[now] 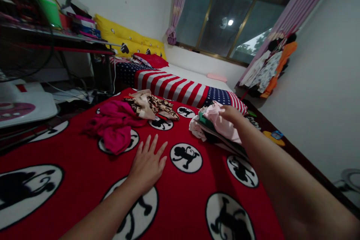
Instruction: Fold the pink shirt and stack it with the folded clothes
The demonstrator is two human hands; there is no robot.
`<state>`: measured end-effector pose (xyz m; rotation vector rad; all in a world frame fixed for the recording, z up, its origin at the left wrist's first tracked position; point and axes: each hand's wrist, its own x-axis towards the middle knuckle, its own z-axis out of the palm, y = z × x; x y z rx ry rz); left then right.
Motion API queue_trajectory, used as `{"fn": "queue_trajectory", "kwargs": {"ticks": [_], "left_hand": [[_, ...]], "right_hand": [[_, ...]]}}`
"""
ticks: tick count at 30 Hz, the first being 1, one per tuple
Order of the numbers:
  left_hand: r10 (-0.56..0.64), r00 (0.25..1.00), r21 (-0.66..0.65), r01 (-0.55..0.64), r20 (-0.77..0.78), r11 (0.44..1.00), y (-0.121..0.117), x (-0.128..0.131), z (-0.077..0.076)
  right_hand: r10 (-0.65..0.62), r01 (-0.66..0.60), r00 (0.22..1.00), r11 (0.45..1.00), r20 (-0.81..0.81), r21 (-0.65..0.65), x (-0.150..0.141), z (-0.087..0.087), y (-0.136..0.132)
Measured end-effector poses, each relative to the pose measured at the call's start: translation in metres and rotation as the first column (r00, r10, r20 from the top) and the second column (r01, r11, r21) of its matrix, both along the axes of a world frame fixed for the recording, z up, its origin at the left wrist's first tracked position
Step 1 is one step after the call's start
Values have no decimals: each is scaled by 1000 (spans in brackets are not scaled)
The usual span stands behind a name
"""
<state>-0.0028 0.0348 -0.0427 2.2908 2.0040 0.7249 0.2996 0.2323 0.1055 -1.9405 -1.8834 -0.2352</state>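
My left hand (147, 163) lies flat and open on a red blanket (197, 202) printed with black monkey figures in white circles, fingers spread, holding nothing. My right hand (232, 114) reaches out to a stack of folded clothes (213, 127) at the blanket's right edge, its fingers resting on the pale pink garment (223, 123) on top. Whether it grips the garment is hidden. A crumpled magenta garment (115, 125) lies just beyond my left hand, with a brown and beige patterned cloth (152, 105) behind it.
A bed with a stars-and-stripes cover (180, 86), a red pillow (154, 60) and yellow cushions (126, 39) stands behind. A cluttered dark desk (56, 37) and a fan's white base (22, 107) are at left. Clothes hang (270, 67) by the window at right.
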Motion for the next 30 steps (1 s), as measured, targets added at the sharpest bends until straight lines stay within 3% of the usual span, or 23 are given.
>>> {"fn": "queue_trajectory", "kwargs": {"ticks": [3,6,9,13,17,20,22,25,27,30], "left_hand": [[-33,998,-62,30,-52,998,6,4,2],[-52,995,-149,39,-84,988,11,7,6],[-57,995,-131,47,-79,990,13,9,7],[-30,997,-83,23,-78,996,11,10,3],[-18,995,-98,8,-96,995,11,10,2],[-11,995,-113,0,-94,994,13,10,4],[-8,996,-119,-2,-87,993,13,10,5],[-14,997,-122,5,-74,993,12,9,6],[-17,998,-124,9,-67,992,11,8,7],[-25,998,-128,18,-56,992,10,6,9]], "right_hand": [[-57,56,998,998,28,37,-2,-14,-15],[-67,68,984,998,168,-2,-4,-56,-33],[-104,134,942,988,320,-74,-2,-87,-39],[-111,132,927,991,357,-36,0,-91,-36],[-128,101,969,986,209,136,-11,-90,-49],[-122,127,992,972,-36,200,-27,-97,-74],[-54,103,974,971,-221,214,-42,-108,-98],[166,-46,845,970,-508,241,-71,-133,-143],[254,-129,646,966,-720,225,-93,-148,-173],[223,-146,358,973,-907,181,-117,-159,-204]]}}
